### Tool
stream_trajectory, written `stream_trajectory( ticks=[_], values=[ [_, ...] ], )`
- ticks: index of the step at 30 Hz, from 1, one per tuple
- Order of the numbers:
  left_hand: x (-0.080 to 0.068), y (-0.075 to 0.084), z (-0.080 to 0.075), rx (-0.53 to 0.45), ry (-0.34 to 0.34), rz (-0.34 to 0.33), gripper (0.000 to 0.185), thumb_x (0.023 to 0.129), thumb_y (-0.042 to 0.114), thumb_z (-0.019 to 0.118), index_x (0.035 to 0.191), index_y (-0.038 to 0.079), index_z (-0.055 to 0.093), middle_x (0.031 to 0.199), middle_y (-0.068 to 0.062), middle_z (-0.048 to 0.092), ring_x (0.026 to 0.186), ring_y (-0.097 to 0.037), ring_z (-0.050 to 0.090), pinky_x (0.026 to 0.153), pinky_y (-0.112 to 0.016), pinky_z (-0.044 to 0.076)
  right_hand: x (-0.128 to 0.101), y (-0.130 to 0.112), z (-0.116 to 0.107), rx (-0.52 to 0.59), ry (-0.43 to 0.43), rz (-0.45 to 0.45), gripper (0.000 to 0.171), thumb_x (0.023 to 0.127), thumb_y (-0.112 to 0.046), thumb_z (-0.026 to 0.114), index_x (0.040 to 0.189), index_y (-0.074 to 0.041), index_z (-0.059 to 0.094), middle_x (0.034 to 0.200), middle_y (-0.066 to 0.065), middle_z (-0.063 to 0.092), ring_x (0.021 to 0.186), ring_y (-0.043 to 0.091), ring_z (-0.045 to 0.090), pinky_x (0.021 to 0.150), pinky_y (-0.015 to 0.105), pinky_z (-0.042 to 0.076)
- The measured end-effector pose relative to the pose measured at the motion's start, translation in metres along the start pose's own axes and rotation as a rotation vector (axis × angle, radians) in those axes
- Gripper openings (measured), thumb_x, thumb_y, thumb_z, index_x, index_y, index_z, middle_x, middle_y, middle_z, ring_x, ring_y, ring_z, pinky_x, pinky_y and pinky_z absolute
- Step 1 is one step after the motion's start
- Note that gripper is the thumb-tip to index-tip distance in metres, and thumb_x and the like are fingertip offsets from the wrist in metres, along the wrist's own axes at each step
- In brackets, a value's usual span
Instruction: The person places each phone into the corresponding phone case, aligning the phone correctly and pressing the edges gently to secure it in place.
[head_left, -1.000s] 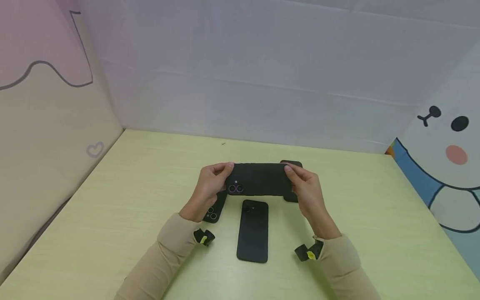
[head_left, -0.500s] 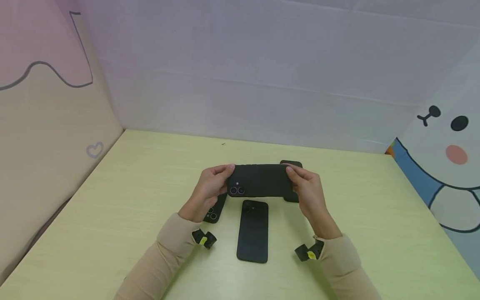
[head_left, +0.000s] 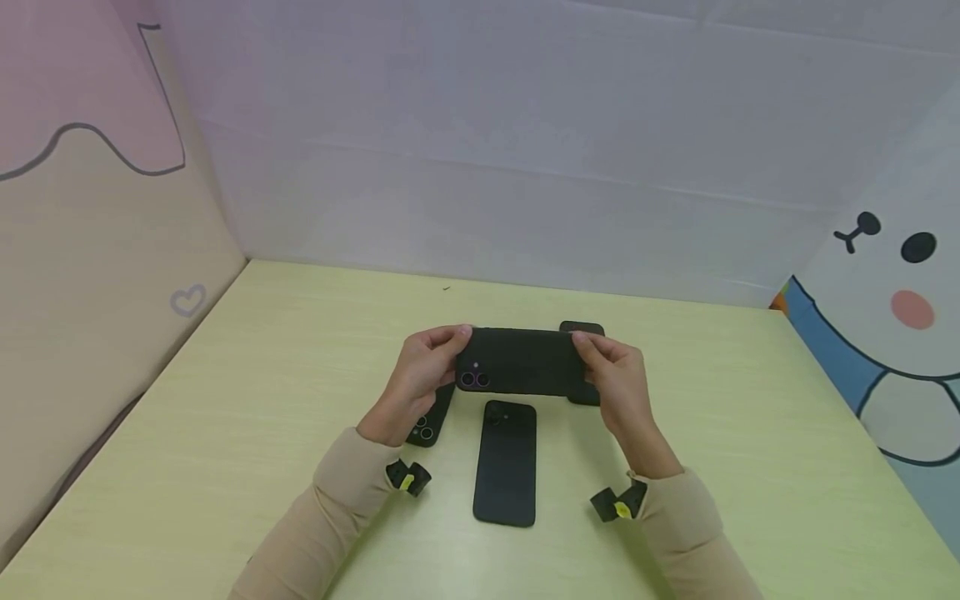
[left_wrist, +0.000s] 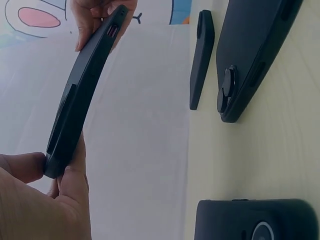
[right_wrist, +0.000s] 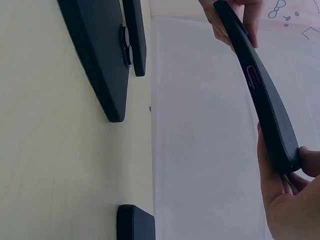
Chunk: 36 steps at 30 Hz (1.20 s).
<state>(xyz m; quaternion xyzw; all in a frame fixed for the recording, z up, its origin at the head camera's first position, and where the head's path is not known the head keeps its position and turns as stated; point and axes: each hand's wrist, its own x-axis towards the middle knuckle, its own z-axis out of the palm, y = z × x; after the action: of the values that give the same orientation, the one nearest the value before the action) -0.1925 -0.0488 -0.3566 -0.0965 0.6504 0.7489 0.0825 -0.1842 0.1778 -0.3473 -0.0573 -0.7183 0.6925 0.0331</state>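
Observation:
My left hand [head_left: 420, 375] and right hand [head_left: 618, 383] hold a phone in a black case [head_left: 525, 362] sideways above the table, one at each short end. Its back with two ringed lenses at the lower left faces the head camera. Both thumbs lie on the near face, the other fingers mostly hidden behind. The right wrist view shows the cased phone [right_wrist: 265, 100] edge-on, with a pinkish port cutout. On the table below, a black phone [head_left: 506, 471] lies between the forearms. Another black phone [head_left: 433, 417] is partly covered by my left hand.
Behind the held phone, a further black phone [head_left: 582, 327] lies partly hidden by it and my right hand. The pale yellow table [head_left: 337, 333] meets a white back wall [head_left: 487, 167] and printed side panels. Black camera mounts [head_left: 619, 502] sit at both wrists.
The held phone has shifted very slightly to the right, and its right end sits a touch lower. Both hands keep their hold, and the phones on the table have not moved.

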Motion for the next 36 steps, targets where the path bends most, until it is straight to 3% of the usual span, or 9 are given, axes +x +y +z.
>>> stream_trajectory(
  ticks=[6, 15, 18, 21, 24, 31, 36],
  values=[
    [-0.002, 0.000, 0.002, 0.013, -0.008, 0.014, 0.027, 0.089, 0.024, 0.059, 0.111, 0.008, 0.064, 0.091, -0.003, 0.065, 0.076, -0.010, 0.065, 0.074, -0.027, 0.054, 0.000, 0.001, 0.000, -0.031, 0.056, -0.020, 0.035, 0.090, -0.015, 0.059, 0.109, 0.014, 0.059, 0.068, -0.015, 0.064, 0.070, 0.002, 0.060, 0.063, 0.019, 0.051],
    [-0.003, 0.001, 0.002, 0.017, -0.018, 0.025, 0.026, 0.090, 0.022, 0.059, 0.110, 0.007, 0.064, 0.090, -0.003, 0.065, 0.076, -0.009, 0.065, 0.075, -0.027, 0.054, -0.001, -0.001, 0.000, 0.018, 0.096, -0.009, 0.027, 0.087, -0.009, 0.061, 0.104, 0.013, 0.059, 0.066, -0.015, 0.066, 0.070, 0.002, 0.062, 0.063, 0.020, 0.052],
    [-0.004, 0.001, 0.002, 0.022, -0.023, 0.028, 0.026, 0.090, 0.021, 0.058, 0.110, 0.007, 0.064, 0.093, -0.004, 0.064, 0.078, -0.009, 0.065, 0.077, -0.028, 0.053, -0.001, -0.001, -0.001, 0.051, 0.094, 0.006, 0.020, 0.087, -0.008, 0.061, 0.103, 0.004, 0.065, 0.066, -0.014, 0.066, 0.070, 0.004, 0.063, 0.063, 0.021, 0.052],
    [-0.004, 0.002, 0.002, 0.023, -0.027, 0.028, 0.026, 0.090, 0.022, 0.058, 0.111, 0.007, 0.064, 0.096, -0.006, 0.064, 0.080, -0.010, 0.065, 0.079, -0.029, 0.053, -0.001, -0.002, -0.003, 0.100, 0.065, 0.030, 0.012, 0.086, -0.009, 0.062, 0.087, -0.014, 0.073, 0.068, -0.012, 0.066, 0.071, 0.004, 0.061, 0.063, 0.020, 0.050],
    [-0.004, 0.002, 0.002, 0.020, -0.032, 0.026, 0.026, 0.091, 0.022, 0.058, 0.111, 0.007, 0.064, 0.098, -0.006, 0.064, 0.081, -0.010, 0.065, 0.079, -0.029, 0.053, 0.000, -0.002, -0.006, 0.146, 0.018, 0.072, 0.024, 0.086, -0.011, 0.063, 0.068, -0.023, 0.073, 0.066, -0.010, 0.064, 0.065, 0.004, 0.058, 0.061, 0.020, 0.046],
    [-0.001, 0.002, 0.000, 0.009, -0.058, 0.035, 0.028, 0.091, 0.023, 0.058, 0.113, 0.008, 0.063, 0.098, -0.005, 0.063, 0.081, -0.010, 0.065, 0.077, -0.027, 0.053, 0.001, -0.004, -0.014, 0.284, -0.127, 0.203, 0.028, 0.090, -0.013, 0.059, 0.064, -0.018, 0.071, 0.064, -0.008, 0.063, 0.059, 0.006, 0.056, 0.064, 0.022, 0.038],
    [0.000, 0.001, -0.001, -0.007, -0.087, 0.040, 0.030, 0.091, 0.024, 0.057, 0.115, 0.007, 0.061, 0.100, -0.005, 0.062, 0.084, -0.011, 0.065, 0.079, -0.028, 0.053, 0.001, -0.005, -0.015, 0.332, -0.173, 0.221, 0.027, 0.091, -0.015, 0.056, 0.068, -0.017, 0.069, 0.067, -0.007, 0.063, 0.061, 0.005, 0.057, 0.064, 0.021, 0.037]
  ],
)
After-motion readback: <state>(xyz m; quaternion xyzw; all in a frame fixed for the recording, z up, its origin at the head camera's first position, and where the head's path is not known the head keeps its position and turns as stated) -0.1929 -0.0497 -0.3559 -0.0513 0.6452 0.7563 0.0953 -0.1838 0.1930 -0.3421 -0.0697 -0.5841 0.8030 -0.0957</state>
